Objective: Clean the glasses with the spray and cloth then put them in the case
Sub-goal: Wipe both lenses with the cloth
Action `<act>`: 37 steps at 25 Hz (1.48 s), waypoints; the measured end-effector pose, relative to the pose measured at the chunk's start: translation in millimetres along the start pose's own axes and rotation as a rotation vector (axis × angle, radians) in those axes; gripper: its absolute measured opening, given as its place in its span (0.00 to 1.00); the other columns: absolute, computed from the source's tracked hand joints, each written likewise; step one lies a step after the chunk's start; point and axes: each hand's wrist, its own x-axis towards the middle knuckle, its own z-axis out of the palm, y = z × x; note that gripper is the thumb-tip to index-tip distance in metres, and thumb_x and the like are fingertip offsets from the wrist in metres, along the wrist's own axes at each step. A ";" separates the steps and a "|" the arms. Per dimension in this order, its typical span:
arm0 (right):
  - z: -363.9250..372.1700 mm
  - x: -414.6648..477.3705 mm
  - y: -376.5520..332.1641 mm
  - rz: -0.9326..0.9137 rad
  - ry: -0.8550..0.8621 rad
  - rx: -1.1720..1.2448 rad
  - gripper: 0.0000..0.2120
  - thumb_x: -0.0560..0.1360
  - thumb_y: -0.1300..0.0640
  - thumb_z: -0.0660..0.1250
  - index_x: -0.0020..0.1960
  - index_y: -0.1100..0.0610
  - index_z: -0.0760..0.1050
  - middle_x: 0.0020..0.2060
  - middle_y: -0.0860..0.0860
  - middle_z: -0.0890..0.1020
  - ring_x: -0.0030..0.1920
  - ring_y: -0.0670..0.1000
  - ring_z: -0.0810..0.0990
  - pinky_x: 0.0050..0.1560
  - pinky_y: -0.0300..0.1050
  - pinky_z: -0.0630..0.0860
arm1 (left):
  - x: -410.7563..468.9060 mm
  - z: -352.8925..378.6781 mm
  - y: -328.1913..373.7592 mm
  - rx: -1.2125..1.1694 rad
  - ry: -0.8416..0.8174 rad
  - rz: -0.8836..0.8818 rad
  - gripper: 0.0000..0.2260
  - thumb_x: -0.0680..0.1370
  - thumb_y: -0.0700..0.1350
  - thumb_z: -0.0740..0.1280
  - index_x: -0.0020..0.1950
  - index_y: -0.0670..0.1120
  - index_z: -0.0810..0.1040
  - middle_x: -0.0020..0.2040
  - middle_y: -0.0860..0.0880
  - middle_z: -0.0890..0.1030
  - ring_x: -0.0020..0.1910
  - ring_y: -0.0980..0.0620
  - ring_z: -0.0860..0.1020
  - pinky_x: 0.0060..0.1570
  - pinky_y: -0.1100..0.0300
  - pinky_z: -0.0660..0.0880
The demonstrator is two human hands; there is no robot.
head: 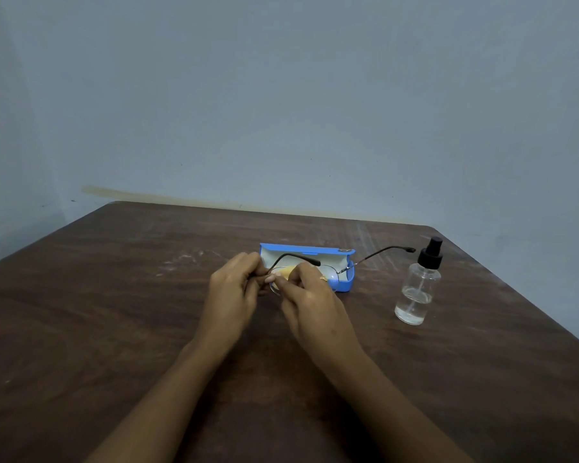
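While the blue case (343,285) lies open on the brown table (114,312), both hands work just in front of it. The left hand (234,290) pinches the glasses (365,259) at one lens. The right hand (310,295) presses a yellow cloth (286,271) on that lens. The spray bottle (416,289) stands right of the case.

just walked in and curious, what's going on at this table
A person is cleaning a pair of glasses above a brown table. The left hand grips the frame at one end, while the right hand rubs a lens with a small yellow cloth. The temple arms are unfolded. A blue case lies open just behind the hands, with the glasses not yet in it. A clear spray bottle with a black pump top stands upright to the right, untouched.
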 end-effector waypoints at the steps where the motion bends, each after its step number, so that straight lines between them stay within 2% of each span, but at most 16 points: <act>1: -0.7 -1.9 -0.6 -0.026 0.012 -0.030 0.14 0.65 0.62 0.63 0.49 0.58 0.79 0.37 0.54 0.76 0.33 0.54 0.76 0.25 0.39 0.65 | 0.1 -0.2 -0.4 -0.005 0.014 -0.007 0.11 0.69 0.36 0.63 0.33 0.49 0.65 0.30 0.54 0.69 0.33 0.60 0.71 0.31 0.73 0.66; 5: 0.2 -6.8 -1.4 -0.053 0.078 -0.116 0.10 0.60 0.60 0.66 0.41 0.56 0.80 0.32 0.51 0.76 0.30 0.51 0.76 0.23 0.37 0.68 | 0.4 -0.4 -3.3 -0.065 0.042 -0.049 0.14 0.71 0.37 0.63 0.31 0.51 0.63 0.31 0.52 0.69 0.33 0.55 0.74 0.33 0.67 0.76; 7: 0.3 -6.0 -2.1 -0.007 0.073 -0.168 0.07 0.58 0.59 0.71 0.37 0.54 0.80 0.30 0.49 0.76 0.30 0.50 0.76 0.23 0.38 0.67 | 0.6 -0.3 -0.3 -0.048 0.058 -0.042 0.20 0.71 0.31 0.64 0.31 0.53 0.60 0.30 0.53 0.67 0.33 0.60 0.73 0.32 0.74 0.72; 9: -0.1 -5.6 -2.8 0.026 0.047 -0.238 0.08 0.57 0.58 0.75 0.34 0.53 0.79 0.30 0.47 0.77 0.32 0.49 0.77 0.24 0.38 0.68 | 0.8 0.7 4.6 -0.049 0.035 -0.037 0.21 0.70 0.25 0.62 0.31 0.50 0.61 0.30 0.54 0.66 0.33 0.67 0.72 0.32 0.79 0.68; 11: -0.3 -2.7 -2.5 0.039 0.080 -0.221 0.02 0.63 0.57 0.70 0.33 0.54 0.78 0.31 0.48 0.78 0.33 0.49 0.78 0.23 0.37 0.68 | 0.9 1.3 4.7 -0.036 0.012 -0.008 0.19 0.68 0.24 0.60 0.32 0.48 0.63 0.30 0.55 0.66 0.33 0.68 0.72 0.33 0.80 0.66; 14: -1.9 2.5 -7.4 0.080 0.124 -0.167 0.13 0.68 0.54 0.56 0.35 0.55 0.78 0.32 0.49 0.78 0.29 0.49 0.77 0.21 0.37 0.67 | 0.8 0.4 0.3 0.020 -0.013 0.042 0.15 0.66 0.29 0.57 0.33 0.50 0.63 0.31 0.56 0.66 0.33 0.59 0.70 0.33 0.75 0.68; 16: 2.2 1.7 -4.5 0.046 0.115 -0.132 0.11 0.68 0.57 0.58 0.39 0.57 0.78 0.34 0.51 0.78 0.31 0.51 0.78 0.23 0.37 0.68 | 0.2 0.2 0.4 0.004 -0.012 0.031 0.14 0.65 0.29 0.55 0.33 0.50 0.63 0.32 0.55 0.67 0.34 0.58 0.71 0.33 0.72 0.72; 19: 5.5 -0.7 -1.4 -0.035 0.047 -0.056 0.11 0.66 0.62 0.61 0.46 0.60 0.78 0.37 0.55 0.78 0.36 0.55 0.78 0.27 0.39 0.71 | -0.3 -1.1 1.3 -0.040 0.027 -0.010 0.15 0.67 0.26 0.56 0.34 0.46 0.64 0.32 0.53 0.68 0.35 0.64 0.74 0.34 0.75 0.74; 22: -0.8 -2.4 -1.3 -0.075 0.091 -0.024 0.13 0.68 0.59 0.57 0.45 0.60 0.79 0.36 0.53 0.77 0.34 0.53 0.77 0.29 0.40 0.72 | 2.5 -2.0 -1.4 -0.079 0.057 -0.108 0.11 0.69 0.25 0.57 0.33 0.39 0.65 0.34 0.44 0.70 0.36 0.57 0.78 0.36 0.62 0.79; 23: -4.1 -1.7 0.3 -0.029 0.143 0.031 0.14 0.70 0.59 0.57 0.46 0.60 0.79 0.36 0.54 0.77 0.34 0.52 0.77 0.30 0.41 0.73 | 3.6 -2.6 -2.9 -0.085 0.067 -0.137 0.11 0.70 0.24 0.57 0.33 0.39 0.65 0.34 0.44 0.70 0.36 0.57 0.78 0.35 0.64 0.79; 25: -10.8 -1.2 8.5 0.100 0.261 0.091 0.13 0.72 0.59 0.58 0.50 0.62 0.79 0.39 0.54 0.77 0.37 0.49 0.75 0.34 0.41 0.74 | 4.6 -3.4 -4.7 -0.103 0.078 -0.169 0.14 0.70 0.24 0.57 0.33 0.42 0.65 0.34 0.46 0.70 0.36 0.59 0.77 0.34 0.73 0.76; 28: -15.1 -2.2 20.3 0.225 0.341 0.016 0.10 0.72 0.64 0.64 0.50 0.63 0.79 0.40 0.55 0.78 0.38 0.51 0.76 0.34 0.43 0.74 | 5.2 -4.7 -7.3 -0.161 0.094 -0.238 0.19 0.72 0.24 0.56 0.31 0.47 0.62 0.34 0.48 0.70 0.38 0.51 0.79 0.35 0.73 0.76; 30: -14.9 -2.3 22.8 0.265 0.325 -0.068 0.09 0.68 0.68 0.68 0.49 0.63 0.79 0.39 0.56 0.78 0.37 0.56 0.78 0.29 0.44 0.74 | 5.5 -4.7 -7.5 -0.158 0.092 -0.248 0.19 0.71 0.24 0.56 0.31 0.48 0.61 0.34 0.49 0.70 0.37 0.52 0.79 0.35 0.73 0.76; 32: -14.1 -2.7 22.9 0.278 0.295 -0.125 0.11 0.64 0.68 0.72 0.47 0.62 0.79 0.38 0.56 0.79 0.35 0.56 0.79 0.26 0.42 0.73 | 5.6 -4.9 -4.6 -0.174 0.085 -0.250 0.19 0.71 0.24 0.56 0.31 0.47 0.61 0.33 0.49 0.69 0.35 0.59 0.78 0.34 0.74 0.76; 34: -11.5 -2.6 22.2 0.275 0.264 -0.154 0.12 0.61 0.68 0.74 0.43 0.61 0.79 0.36 0.55 0.79 0.32 0.53 0.78 0.23 0.41 0.71 | 5.3 -4.7 0.5 -0.194 0.066 -0.248 0.17 0.71 0.24 0.57 0.31 0.44 0.63 0.34 0.47 0.70 0.34 0.65 0.77 0.34 0.74 0.76; 37: -6.3 -3.2 23.2 0.251 0.203 -0.144 0.10 0.60 0.66 0.76 0.38 0.59 0.78 0.33 0.52 0.77 0.27 0.49 0.75 0.23 0.37 0.62 | 5.0 -5.2 5.2 -0.195 0.032 -0.238 0.13 0.72 0.24 0.57 0.32 0.40 0.66 0.34 0.44 0.70 0.34 0.66 0.77 0.33 0.75 0.75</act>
